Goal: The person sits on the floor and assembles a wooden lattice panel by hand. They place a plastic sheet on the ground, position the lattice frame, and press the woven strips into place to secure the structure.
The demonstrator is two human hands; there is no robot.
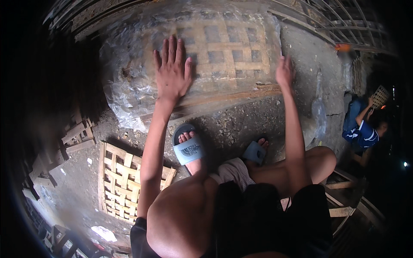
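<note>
A clear, wrinkled plastic sheet (122, 96) lies on the ground in front of me, and through it shows a woven bamboo panel (234, 47) with square gaps. My left hand (172, 77) rests flat on the sheet, fingers stretched out, just left of the woven squares. At the sheet's right edge, my right hand (285, 72) has its fingers bent together, and the plastic's border runs into its fingertips. Those fingers are a little blurred. A brown wooden strip (232, 95) lies along the near side of the panel.
Another woven bamboo panel (122, 180) lies at the lower left, near broken wooden slats (77, 133). Slatted racks (344, 17) stand at the far right. On the right, a person in a blue shirt (363, 133) holds a small woven panel (380, 96). A wooden crate (340, 198) is beside my knee.
</note>
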